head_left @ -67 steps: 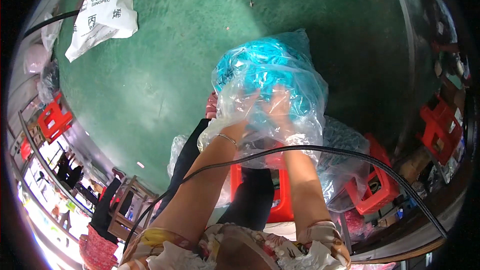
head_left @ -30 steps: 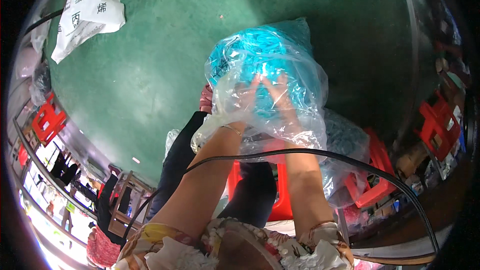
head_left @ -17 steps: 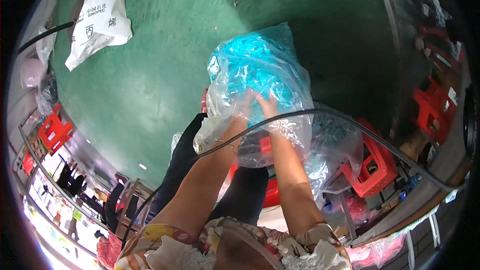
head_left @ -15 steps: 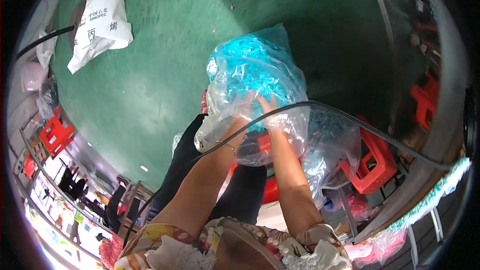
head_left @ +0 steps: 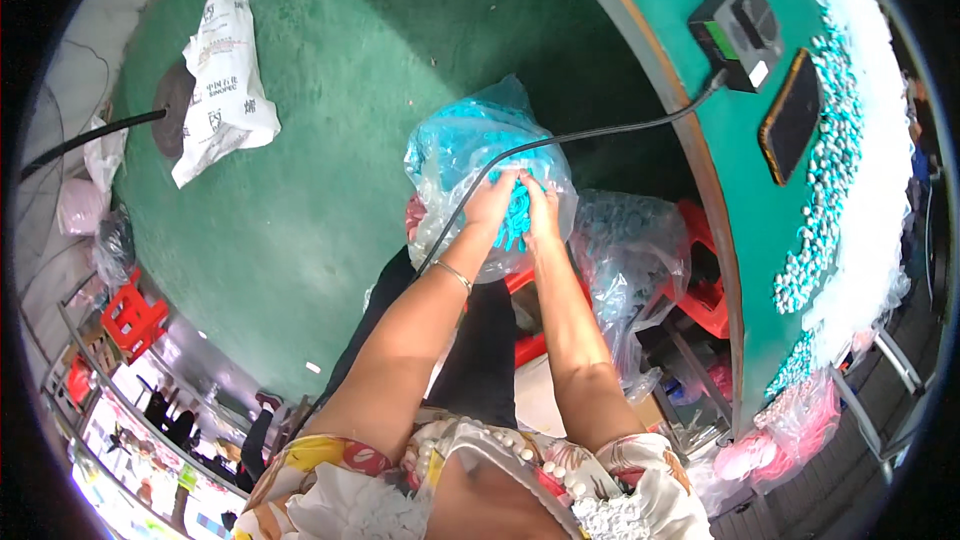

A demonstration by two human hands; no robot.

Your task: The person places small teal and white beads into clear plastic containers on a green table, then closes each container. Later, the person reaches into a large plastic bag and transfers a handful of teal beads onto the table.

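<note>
A see-through plastic bag with turquoise contents stands on the green floor in front of me. Over its open mouth, my left hand and my right hand are cupped toward each other. Between them is a heap of small turquoise pieces, thin and strip-like, too fine to name. Both hands curl round the heap from either side, fingertips nearly meeting at the far end. A black cable runs across the view in front of the bag, passing close by my left wrist.
To the right, a green-topped table bears a black device, a phone and many small turquoise-and-white pieces. Another plastic bag and a red stool stand below its edge. A white sack lies far left.
Both hands have come up from inside the bag, now cupping turquoise pieces between them. The view has swung right, bringing the table into sight.
</note>
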